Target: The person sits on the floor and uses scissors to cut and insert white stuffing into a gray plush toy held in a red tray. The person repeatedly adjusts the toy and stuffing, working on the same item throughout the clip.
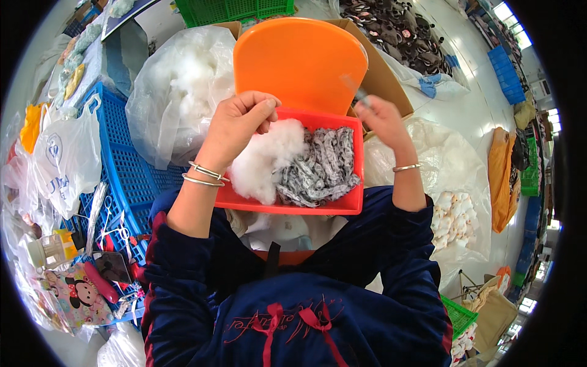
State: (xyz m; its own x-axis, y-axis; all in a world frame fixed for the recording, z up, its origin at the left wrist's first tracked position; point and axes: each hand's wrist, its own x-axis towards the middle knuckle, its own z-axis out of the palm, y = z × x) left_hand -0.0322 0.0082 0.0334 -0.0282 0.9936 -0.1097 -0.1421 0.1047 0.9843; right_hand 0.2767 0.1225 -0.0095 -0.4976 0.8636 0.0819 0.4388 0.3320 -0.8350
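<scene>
A red plastic tray (287, 209) rests across my lap. White fluffy stuffing (269, 162) fills its left part, and a heap of grey and black mottled fabric pieces (324, 165) lies in the right part. My left hand (244, 119) hovers over the tray's upper left, thumb and fingers pinched together; whatever is between them is too small to make out. Beyond the tray's upper right corner, my right hand (384, 122) is raised and closed around a slim grey tool (359, 95). Motion blurs the tool's far end, so its kind does not show.
An orange chair (299, 61) stands just past the tray. To the left are a clear bag of stuffing (183, 85) and a blue crate (131, 140), with scissors (122, 232) nearby. On the right, a plastic sheet (422, 147) holds pale pieces (454, 220); dark pieces (397, 37) lie farther off.
</scene>
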